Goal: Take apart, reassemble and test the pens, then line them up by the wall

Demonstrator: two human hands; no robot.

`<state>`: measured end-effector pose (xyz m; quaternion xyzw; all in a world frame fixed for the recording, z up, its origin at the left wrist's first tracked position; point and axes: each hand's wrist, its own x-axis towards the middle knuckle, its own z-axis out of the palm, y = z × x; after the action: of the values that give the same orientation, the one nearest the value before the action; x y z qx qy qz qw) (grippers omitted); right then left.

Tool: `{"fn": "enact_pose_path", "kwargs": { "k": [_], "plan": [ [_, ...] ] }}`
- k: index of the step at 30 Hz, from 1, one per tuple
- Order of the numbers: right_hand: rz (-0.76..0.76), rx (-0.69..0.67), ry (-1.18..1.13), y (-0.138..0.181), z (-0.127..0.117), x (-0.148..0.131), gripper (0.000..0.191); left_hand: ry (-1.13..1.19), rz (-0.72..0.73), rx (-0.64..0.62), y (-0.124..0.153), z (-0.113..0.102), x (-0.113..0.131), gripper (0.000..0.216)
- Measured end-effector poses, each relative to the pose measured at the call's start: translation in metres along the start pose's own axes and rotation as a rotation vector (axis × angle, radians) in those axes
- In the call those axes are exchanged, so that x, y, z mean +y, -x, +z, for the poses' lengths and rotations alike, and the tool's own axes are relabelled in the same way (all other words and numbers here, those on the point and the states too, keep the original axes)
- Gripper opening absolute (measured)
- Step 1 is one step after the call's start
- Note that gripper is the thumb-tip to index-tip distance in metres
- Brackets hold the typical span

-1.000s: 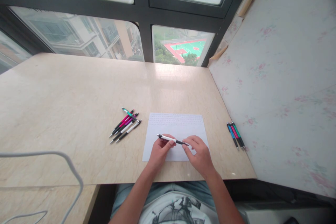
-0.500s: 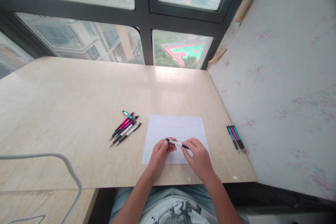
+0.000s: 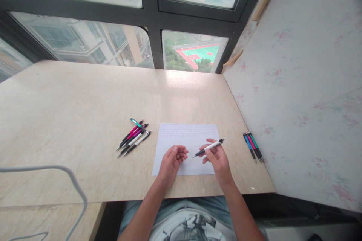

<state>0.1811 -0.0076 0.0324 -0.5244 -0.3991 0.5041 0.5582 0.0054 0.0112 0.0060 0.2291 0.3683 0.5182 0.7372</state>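
Note:
A white and black pen (image 3: 210, 147) is gripped between the thumb and fingers of my right hand (image 3: 219, 160). Its metal tip points down and left, with the black clicker end up and right. My left hand (image 3: 172, 162) holds nothing; its loosely curled fingers are apart from the pen, over the paper. Beneath both hands lies a white sheet of paper (image 3: 169, 141) with rows of small writing along its top.
To the left of the paper several pens (image 3: 132, 139) lie in a loose pile, a green one across the top. A few more pens (image 3: 252, 147) lie side by side near the papered wall (image 3: 305, 101). A grey cable (image 3: 76, 180) arches at the lower left of the desk (image 3: 85, 120).
My left hand has let go of the pen. My right hand has turned it so its tip now points left, and has shifted slightly to the right.

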Motion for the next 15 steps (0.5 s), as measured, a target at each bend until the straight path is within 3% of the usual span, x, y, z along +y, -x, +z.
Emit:
{"fn": "enact_pose_path", "kwargs": {
  "k": [2,6,12,15],
  "plan": [
    [0.02,0.023,0.003,-0.002,-0.001,0.003,0.029,-0.007,-0.004,0.006,0.0,0.001,0.001,0.03],
    [0.057,0.093,-0.036,-0.005,-0.002,0.008,0.033,-0.026,-0.013,0.007,0.0,0.001,0.0,0.026],
    [0.092,0.214,-0.183,-0.009,-0.006,0.009,0.069,-0.023,-0.027,0.005,-0.001,-0.001,-0.001,0.024],
    [0.087,0.274,-0.182,-0.011,-0.011,0.012,0.07,-0.021,-0.024,0.012,0.001,0.001,0.0,0.021]
  ]
}}
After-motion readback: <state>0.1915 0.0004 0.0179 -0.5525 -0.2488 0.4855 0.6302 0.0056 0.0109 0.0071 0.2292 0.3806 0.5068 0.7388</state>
